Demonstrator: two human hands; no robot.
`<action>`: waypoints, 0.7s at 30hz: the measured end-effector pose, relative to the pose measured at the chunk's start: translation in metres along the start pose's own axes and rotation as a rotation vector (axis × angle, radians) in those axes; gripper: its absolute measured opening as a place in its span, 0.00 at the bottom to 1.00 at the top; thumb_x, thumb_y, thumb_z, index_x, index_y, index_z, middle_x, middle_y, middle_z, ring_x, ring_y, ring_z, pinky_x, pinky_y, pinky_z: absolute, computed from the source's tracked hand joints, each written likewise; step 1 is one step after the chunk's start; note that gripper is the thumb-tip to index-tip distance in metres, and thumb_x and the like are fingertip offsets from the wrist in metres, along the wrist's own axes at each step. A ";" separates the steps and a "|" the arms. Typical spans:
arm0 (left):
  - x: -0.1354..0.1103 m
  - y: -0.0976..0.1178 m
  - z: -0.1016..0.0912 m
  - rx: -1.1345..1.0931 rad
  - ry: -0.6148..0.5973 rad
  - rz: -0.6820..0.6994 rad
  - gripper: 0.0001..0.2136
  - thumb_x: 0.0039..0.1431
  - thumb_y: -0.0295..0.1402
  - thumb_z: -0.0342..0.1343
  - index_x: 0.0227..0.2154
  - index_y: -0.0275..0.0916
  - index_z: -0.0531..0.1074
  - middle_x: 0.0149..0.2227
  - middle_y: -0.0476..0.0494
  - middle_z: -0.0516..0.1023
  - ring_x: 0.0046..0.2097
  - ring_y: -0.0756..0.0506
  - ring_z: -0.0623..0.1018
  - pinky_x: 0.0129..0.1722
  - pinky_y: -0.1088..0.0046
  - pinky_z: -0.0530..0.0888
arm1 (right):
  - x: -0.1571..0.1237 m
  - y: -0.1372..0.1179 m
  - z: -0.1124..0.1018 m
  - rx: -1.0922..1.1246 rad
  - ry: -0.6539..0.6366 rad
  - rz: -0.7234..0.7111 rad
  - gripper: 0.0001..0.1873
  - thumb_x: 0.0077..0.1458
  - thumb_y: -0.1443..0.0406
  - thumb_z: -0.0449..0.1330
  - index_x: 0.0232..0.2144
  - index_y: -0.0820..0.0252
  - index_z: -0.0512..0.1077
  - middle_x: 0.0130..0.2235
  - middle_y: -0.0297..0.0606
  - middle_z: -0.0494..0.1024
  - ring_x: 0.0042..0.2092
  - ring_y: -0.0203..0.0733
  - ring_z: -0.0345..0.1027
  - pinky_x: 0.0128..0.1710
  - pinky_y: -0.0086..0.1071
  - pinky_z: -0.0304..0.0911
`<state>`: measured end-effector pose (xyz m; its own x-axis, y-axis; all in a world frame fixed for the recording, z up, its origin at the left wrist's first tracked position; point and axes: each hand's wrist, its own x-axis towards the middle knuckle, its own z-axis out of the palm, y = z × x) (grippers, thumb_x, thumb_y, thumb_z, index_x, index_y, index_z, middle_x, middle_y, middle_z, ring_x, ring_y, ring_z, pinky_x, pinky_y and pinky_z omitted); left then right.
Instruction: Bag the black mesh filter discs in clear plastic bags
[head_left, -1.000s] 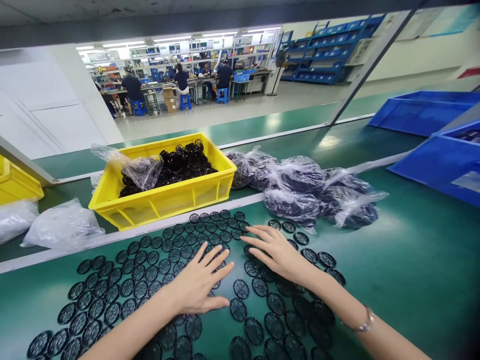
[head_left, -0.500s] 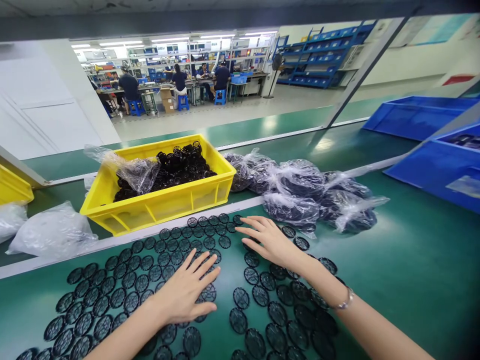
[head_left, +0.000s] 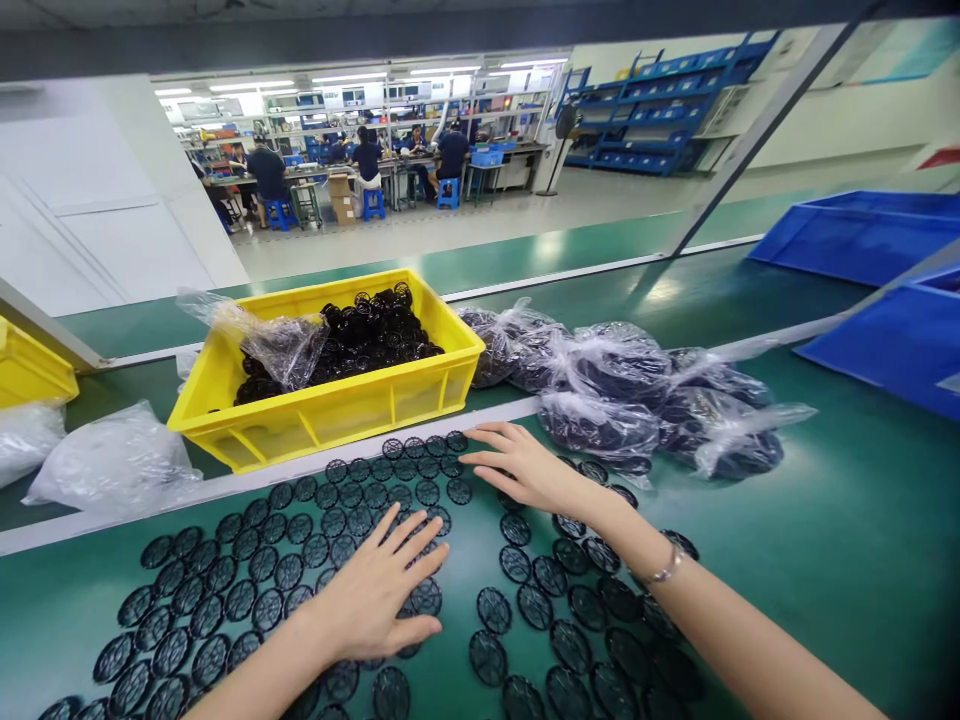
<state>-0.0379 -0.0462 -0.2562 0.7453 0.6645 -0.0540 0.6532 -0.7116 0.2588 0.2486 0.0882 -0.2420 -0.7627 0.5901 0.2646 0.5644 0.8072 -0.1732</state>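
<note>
Many black round openwork discs (head_left: 268, 609) lie flat across the green work surface, packed in rows on the left and more loosely on the right. My left hand (head_left: 382, 580), fingers spread, is over the right side of the left-hand group and hides some discs. Farther forward, my right hand (head_left: 525, 468) reaches leftward with fingers stretched out. Its fingertips are at the right end of the back rows, by a disc (head_left: 456, 441). Neither hand grips anything; whether the fingertips press on discs is unclear.
Behind the discs stands a yellow bin (head_left: 352, 425) with more black discs and a clear bag. Filled plastic bags (head_left: 600, 415) lie to its right, a white bag (head_left: 112, 460) to its left. Blue bins (head_left: 885, 350) stand at right. People sit working in the background.
My right hand has shifted left, toward the back rows of discs. My left hand stays spread over the discs, nearly unmoved. The whole view has shifted slightly.
</note>
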 end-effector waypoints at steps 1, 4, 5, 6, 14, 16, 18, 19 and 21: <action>0.000 0.000 0.000 -0.004 0.005 0.000 0.34 0.65 0.46 0.54 0.69 0.44 0.50 0.73 0.41 0.46 0.72 0.36 0.48 0.70 0.46 0.44 | 0.006 0.000 0.003 0.011 -0.016 -0.032 0.18 0.69 0.58 0.50 0.53 0.49 0.76 0.61 0.42 0.71 0.61 0.55 0.59 0.58 0.53 0.59; -0.001 -0.001 0.001 -0.012 0.016 0.002 0.34 0.64 0.45 0.54 0.69 0.44 0.51 0.73 0.41 0.47 0.72 0.37 0.49 0.70 0.46 0.45 | 0.010 0.007 0.008 0.022 -0.057 -0.055 0.18 0.69 0.57 0.51 0.54 0.49 0.76 0.60 0.42 0.72 0.61 0.55 0.59 0.59 0.54 0.58; -0.001 -0.001 0.001 -0.012 0.017 0.002 0.34 0.64 0.45 0.54 0.69 0.43 0.51 0.73 0.40 0.47 0.72 0.37 0.49 0.70 0.46 0.45 | 0.008 0.012 0.008 0.022 -0.064 -0.037 0.18 0.69 0.57 0.51 0.53 0.48 0.76 0.59 0.41 0.73 0.60 0.55 0.60 0.58 0.54 0.58; -0.001 -0.001 0.001 -0.012 0.017 0.002 0.34 0.64 0.45 0.54 0.69 0.43 0.51 0.73 0.40 0.47 0.72 0.37 0.49 0.70 0.46 0.45 | 0.004 0.016 0.006 0.021 -0.067 -0.014 0.18 0.69 0.56 0.51 0.52 0.48 0.77 0.59 0.41 0.74 0.59 0.55 0.61 0.58 0.54 0.59; -0.002 -0.003 0.003 -0.004 0.035 0.010 0.33 0.64 0.45 0.54 0.69 0.43 0.52 0.73 0.41 0.48 0.72 0.37 0.48 0.70 0.46 0.45 | -0.012 0.001 -0.012 0.030 -0.025 -0.048 0.17 0.69 0.58 0.51 0.51 0.50 0.77 0.56 0.43 0.76 0.59 0.54 0.61 0.58 0.53 0.60; -0.002 -0.002 0.003 -0.001 0.026 0.006 0.33 0.65 0.45 0.54 0.69 0.43 0.51 0.73 0.41 0.47 0.72 0.38 0.47 0.70 0.47 0.45 | -0.006 -0.011 -0.008 0.022 -0.027 -0.097 0.17 0.68 0.60 0.52 0.52 0.51 0.76 0.56 0.43 0.75 0.60 0.53 0.61 0.59 0.52 0.59; -0.002 -0.002 0.003 -0.001 0.019 0.003 0.33 0.65 0.46 0.53 0.69 0.43 0.51 0.73 0.41 0.46 0.73 0.38 0.47 0.70 0.47 0.44 | 0.002 -0.018 -0.001 -0.006 -0.015 -0.095 0.17 0.67 0.59 0.54 0.55 0.52 0.74 0.57 0.44 0.74 0.60 0.53 0.60 0.59 0.52 0.59; -0.002 -0.001 0.002 -0.002 0.017 0.002 0.33 0.65 0.46 0.53 0.69 0.43 0.51 0.73 0.41 0.46 0.73 0.38 0.47 0.70 0.47 0.44 | 0.007 -0.018 0.003 -0.018 -0.008 -0.081 0.20 0.66 0.58 0.56 0.57 0.53 0.72 0.58 0.45 0.73 0.60 0.54 0.59 0.60 0.52 0.59; -0.002 -0.001 0.001 -0.007 0.014 -0.001 0.33 0.65 0.45 0.53 0.69 0.43 0.51 0.73 0.41 0.46 0.73 0.38 0.47 0.70 0.47 0.44 | 0.016 -0.014 0.012 -0.034 -0.011 -0.053 0.27 0.62 0.54 0.60 0.61 0.55 0.67 0.60 0.47 0.70 0.62 0.56 0.57 0.60 0.53 0.58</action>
<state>-0.0395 -0.0469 -0.2576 0.7427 0.6684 -0.0403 0.6528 -0.7094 0.2655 0.2247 0.0865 -0.2464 -0.7952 0.5470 0.2616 0.5333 0.8363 -0.1274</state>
